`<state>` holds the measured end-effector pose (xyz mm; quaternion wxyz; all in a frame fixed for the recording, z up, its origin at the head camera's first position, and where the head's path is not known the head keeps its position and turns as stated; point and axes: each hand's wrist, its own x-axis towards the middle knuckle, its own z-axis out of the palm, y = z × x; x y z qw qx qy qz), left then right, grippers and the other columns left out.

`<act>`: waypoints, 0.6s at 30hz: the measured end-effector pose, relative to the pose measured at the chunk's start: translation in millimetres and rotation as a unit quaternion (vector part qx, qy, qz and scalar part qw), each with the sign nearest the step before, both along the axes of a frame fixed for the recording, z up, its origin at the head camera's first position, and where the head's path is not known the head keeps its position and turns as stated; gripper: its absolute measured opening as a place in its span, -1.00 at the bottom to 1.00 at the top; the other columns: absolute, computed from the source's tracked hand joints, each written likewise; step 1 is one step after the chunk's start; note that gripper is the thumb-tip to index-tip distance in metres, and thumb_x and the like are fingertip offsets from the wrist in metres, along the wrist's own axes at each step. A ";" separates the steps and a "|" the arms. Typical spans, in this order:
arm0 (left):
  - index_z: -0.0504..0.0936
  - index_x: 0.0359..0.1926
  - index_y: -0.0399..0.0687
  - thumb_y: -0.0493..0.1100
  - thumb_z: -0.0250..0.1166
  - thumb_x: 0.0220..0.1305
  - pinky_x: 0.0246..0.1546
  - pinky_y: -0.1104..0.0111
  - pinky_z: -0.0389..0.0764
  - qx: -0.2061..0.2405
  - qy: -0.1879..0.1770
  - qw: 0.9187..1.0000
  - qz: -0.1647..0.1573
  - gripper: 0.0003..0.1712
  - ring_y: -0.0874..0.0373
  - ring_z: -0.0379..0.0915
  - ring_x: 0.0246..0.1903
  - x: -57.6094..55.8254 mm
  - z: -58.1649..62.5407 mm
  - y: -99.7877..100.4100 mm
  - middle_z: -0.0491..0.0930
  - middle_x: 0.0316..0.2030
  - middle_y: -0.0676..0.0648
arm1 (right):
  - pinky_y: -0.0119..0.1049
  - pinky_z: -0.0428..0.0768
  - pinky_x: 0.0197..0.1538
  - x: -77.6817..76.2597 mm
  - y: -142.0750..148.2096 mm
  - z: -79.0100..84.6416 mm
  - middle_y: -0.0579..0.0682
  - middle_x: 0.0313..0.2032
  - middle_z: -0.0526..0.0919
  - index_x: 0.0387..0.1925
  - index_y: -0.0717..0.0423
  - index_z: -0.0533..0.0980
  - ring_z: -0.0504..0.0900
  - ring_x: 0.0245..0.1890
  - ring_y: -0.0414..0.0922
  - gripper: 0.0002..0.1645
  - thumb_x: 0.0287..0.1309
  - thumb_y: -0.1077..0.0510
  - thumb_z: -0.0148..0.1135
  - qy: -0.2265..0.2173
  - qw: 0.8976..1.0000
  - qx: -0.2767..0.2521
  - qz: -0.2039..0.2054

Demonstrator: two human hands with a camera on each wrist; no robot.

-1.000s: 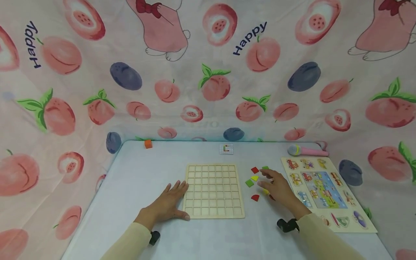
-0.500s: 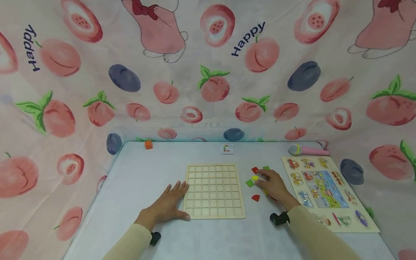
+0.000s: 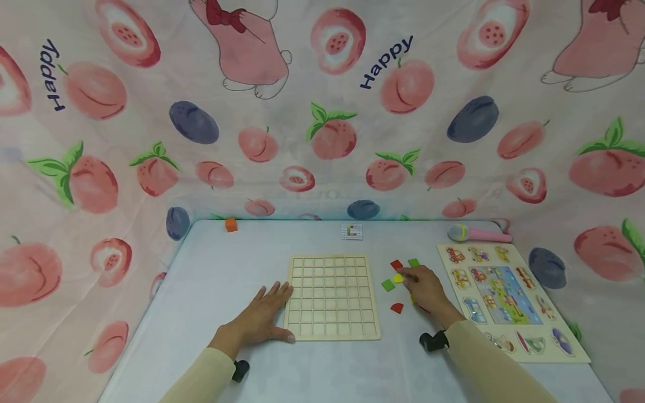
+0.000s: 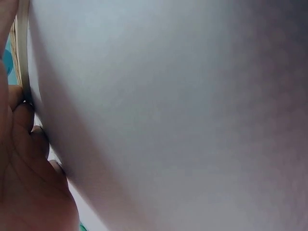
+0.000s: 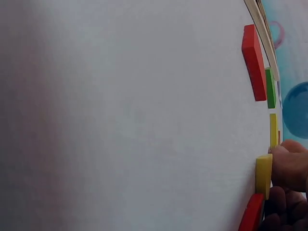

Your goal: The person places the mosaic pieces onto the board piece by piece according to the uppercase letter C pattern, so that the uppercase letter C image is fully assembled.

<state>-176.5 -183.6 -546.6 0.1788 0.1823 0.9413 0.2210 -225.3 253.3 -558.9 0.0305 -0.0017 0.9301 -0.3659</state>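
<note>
My left hand lies flat with fingers spread at the left edge of the wooden grid board, thumb near its lower corner. In the left wrist view, its curved fingers meet the board's side. My right hand pinches a small yellow piece between thumb and forefinger, right of the board. Around it lie a red piece, two green pieces and a red quarter-round piece. Another yellow piece and a red one sit beneath the right hand.
A picture puzzle board lies at the right, with a pink toy microphone behind it. At the back edge are a small pattern card and an orange block. A fruit-print cloth hangs behind the table.
My right hand has moved slightly left to the yellow piece, its thumb and forefinger closing on it; the piece has shifted a little. My left hand has stayed at the board.
</note>
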 end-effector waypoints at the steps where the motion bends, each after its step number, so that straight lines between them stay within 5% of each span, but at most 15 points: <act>1: 0.09 0.69 0.01 0.41 0.62 -0.12 0.71 -0.05 -0.29 0.000 0.000 1.000 0.000 0.47 -0.01 -0.28 0.71 -0.1 -0.3 0.1 -0.03 0.70 -0.03 | 0.13 0.58 0.25 0.2 0.6 -0.4 0.25 0.17 0.61 0.30 0.17 0.60 0.57 0.12 0.14 -0.54 0.42 0.29 0.25 -0.003 1.000 0.000 0.001; 18: 0.10 0.68 -0.02 0.42 0.61 -0.12 0.71 -0.05 -0.27 0.006 0.006 1.000 -0.005 0.47 -0.02 -0.25 0.70 1.0 1.5 -0.3 -0.02 0.69 -0.05 | 0.15 0.59 0.27 1.8 -1.4 -0.9 0.22 0.18 0.65 0.31 0.15 0.59 0.58 0.15 0.15 -0.55 0.47 0.15 0.26 -0.020 0.999 -0.014 -0.028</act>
